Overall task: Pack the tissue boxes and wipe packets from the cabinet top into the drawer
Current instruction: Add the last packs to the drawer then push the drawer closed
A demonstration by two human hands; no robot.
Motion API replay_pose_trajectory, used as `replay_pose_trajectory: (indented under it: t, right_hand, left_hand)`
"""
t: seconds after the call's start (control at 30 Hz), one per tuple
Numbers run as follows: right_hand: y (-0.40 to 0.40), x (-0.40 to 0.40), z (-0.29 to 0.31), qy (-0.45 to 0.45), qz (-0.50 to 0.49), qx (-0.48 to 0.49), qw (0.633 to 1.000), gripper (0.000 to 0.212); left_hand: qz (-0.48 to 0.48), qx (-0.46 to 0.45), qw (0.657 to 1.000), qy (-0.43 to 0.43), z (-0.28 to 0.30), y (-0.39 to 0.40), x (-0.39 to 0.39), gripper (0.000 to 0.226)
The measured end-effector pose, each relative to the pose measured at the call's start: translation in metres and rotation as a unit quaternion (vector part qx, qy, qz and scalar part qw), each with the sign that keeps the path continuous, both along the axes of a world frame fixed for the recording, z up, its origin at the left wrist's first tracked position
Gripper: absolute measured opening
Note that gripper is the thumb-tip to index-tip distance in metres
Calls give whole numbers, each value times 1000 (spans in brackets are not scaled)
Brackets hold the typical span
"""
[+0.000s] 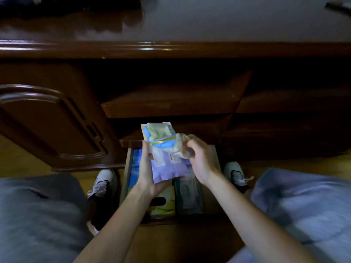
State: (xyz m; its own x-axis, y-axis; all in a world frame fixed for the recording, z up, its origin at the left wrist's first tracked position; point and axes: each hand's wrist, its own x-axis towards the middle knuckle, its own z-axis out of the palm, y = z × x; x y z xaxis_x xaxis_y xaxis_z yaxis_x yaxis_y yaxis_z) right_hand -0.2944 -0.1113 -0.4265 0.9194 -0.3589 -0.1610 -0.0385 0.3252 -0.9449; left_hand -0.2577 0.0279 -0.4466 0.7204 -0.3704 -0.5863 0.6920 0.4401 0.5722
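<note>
Both hands hold soft packets above the open drawer [214,156], near the middle of the view. The left hand [147,173] cups a lilac wipe packet [167,168] from below and along its 9 o'clock edge, thumb lying up that side. A second packet [158,133], pale with blue and yellow markings, stands at 12 o'clock from the lilac one, overlapping it. The right hand [199,158] is closed on a crumpled pale wrapper [181,144] at the 2 o'clock corner of the bundle; whether that wrapper belongs to the upper packet I cannot tell. Beneath the hands, in the drawer, lie a blue and yellow box [163,205] at 7 o'clock and a clear-wrapped pack [190,194] at 5 o'clock. The dark wooden cabinet top [171,48] runs across at 12 o'clock, well apart from the hands.
</note>
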Motion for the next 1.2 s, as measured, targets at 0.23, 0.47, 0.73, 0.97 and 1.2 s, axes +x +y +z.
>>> replay_pose_trajectory:
  t: [0.23,0.47,0.73,0.97,1.2]
  right_hand:
    - [-8,-23,-41,73,153,-201,965,13]
    - [-9,-46,-64,60,228,-357,904,17]
    - [-23,-49,-95,239,113,-121,957,22]
    - [-80,-47,-105,333,-89,-50,937,23]
    - [-70,-51,-132,352,-63,21,934,39]
  left_hand:
    - [-63,-127,989,32,-39,20,-10,79]
    - [-78,67,994,-32,-48,20,-14,39]
    - [-73,161,984,-24,-56,20,-13,47]
    - [7,230,971,-69,-70,44,8,56]
    - [-26,249,967,-52,-86,44,7,68]
